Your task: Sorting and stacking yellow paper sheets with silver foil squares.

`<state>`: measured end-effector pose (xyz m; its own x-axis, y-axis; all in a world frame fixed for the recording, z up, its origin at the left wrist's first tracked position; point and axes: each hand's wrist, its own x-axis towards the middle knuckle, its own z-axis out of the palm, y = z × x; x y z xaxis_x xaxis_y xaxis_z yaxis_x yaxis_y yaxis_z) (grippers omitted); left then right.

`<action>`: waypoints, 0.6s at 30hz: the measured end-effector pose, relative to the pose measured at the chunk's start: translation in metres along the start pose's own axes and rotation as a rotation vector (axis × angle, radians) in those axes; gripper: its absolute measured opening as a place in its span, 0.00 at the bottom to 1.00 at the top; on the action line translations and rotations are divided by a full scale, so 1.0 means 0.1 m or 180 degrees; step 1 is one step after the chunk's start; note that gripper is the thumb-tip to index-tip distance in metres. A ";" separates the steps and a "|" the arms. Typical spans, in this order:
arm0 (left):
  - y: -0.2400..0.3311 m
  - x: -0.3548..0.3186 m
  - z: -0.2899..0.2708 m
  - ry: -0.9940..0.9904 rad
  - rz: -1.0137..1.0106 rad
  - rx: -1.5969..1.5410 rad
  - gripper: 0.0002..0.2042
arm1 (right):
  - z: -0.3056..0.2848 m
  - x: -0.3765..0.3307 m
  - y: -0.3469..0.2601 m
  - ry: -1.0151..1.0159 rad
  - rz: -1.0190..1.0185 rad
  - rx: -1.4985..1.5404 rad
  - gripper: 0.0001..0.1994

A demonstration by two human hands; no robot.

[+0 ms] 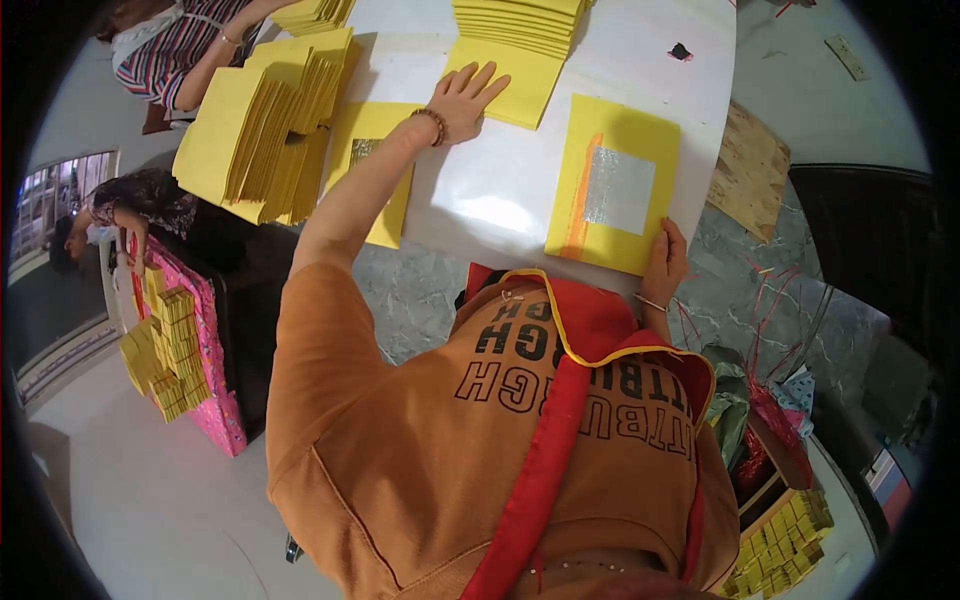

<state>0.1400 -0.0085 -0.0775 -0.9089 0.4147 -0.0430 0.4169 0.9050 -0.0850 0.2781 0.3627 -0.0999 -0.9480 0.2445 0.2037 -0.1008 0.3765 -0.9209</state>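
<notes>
Yellow sheet (612, 185) with silver square and orange stripe on white table (650, 60).

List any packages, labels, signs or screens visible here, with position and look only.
Pink wrapped package: on the floor at left, blocky, bright pink, patterned.
Yellow paper bundles: stacked against the pink package, small, tied, rectangular.
Box of yellow bundles: floor at lower right, open.
Printed lettering: dark, on the orange shirt.
No screens or signs visible.

Left hand (466, 97) presses yellow stack (515, 60); right hand (665, 265) seemingly grips foil sheet (612, 185).
</notes>
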 end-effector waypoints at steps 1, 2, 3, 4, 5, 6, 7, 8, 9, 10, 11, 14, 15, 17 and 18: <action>0.01 0.00 -0.01 -0.0121 0.0023 0.0028 0.32 | 0.00 0.01 -0.03 0.0029 0.0208 0.0336 0.11; 0.03 -0.01 -0.03 -0.0131 0.0005 0.0020 0.32 | -0.01 0.00 -0.05 0.0057 0.0417 0.0668 0.12; 0.05 0.02 -0.12 -0.0283 0.0033 0.0118 0.32 | -0.03 0.00 -0.03 0.0059 0.0424 0.0666 0.12; 0.06 0.03 -0.18 -0.0434 0.0063 0.0214 0.33 | -0.08 0.01 0.02 0.0024 0.0290 0.0558 0.13; 0.07 0.02 -0.19 -0.0441 0.0070 0.0206 0.33 | -0.12 0.01 0.05 -0.0011 0.0157 0.0447 0.14; 0.07 0.02 -0.24 -0.0336 0.0080 0.0140 0.32 | -0.14 0.01 0.05 0.0007 0.0160 0.0434 0.14; 0.09 0.02 -0.29 -0.0232 0.0090 0.0070 0.32 | -0.16 0.02 0.05 -0.0141 0.0160 0.0427 0.14; 0.13 -0.02 -0.32 -0.0081 0.0047 0.0048 0.33 | -0.18 0.03 0.05 -0.0290 0.0164 0.0417 0.14; 0.19 -0.05 -0.38 -0.0083 0.0087 0.0018 0.33 | -0.20 0.04 0.02 -0.0263 0.0185 0.0381 0.14; 0.25 -0.07 -0.43 0.0122 0.0145 -0.0131 0.33 | -0.20 0.06 -0.01 -0.0408 -0.0066 0.0234 0.14; 0.34 -0.09 -0.46 0.0322 0.0202 -0.0286 0.34 | -0.20 0.08 -0.03 -0.0557 -0.0311 0.0084 0.13; 0.93 -0.20 -0.58 0.0222 0.0439 -0.1165 0.26 | -0.17 0.12 0.01 -0.0612 -0.0710 -0.0392 0.12; 1.16 -0.30 -0.62 -0.0082 0.0541 -0.1707 0.23 | -0.17 0.10 0.05 -0.0601 -0.0660 -0.0407 0.12; 1.57 -0.54 -0.60 0.0846 0.1127 -0.1339 0.19 | -0.13 0.11 0.14 -0.0795 0.0047 0.0200 0.11; 1.65 -0.60 -0.59 0.0836 0.1152 -0.1357 0.19 | -0.13 0.12 0.14 -0.0775 0.0067 0.0185 0.11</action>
<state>0.2631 0.1217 -0.0298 -0.7032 0.6631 0.2564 0.7102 0.6384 0.2968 0.2690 0.3821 -0.1061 -0.9942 0.0266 0.1046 -0.0907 0.3200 -0.9431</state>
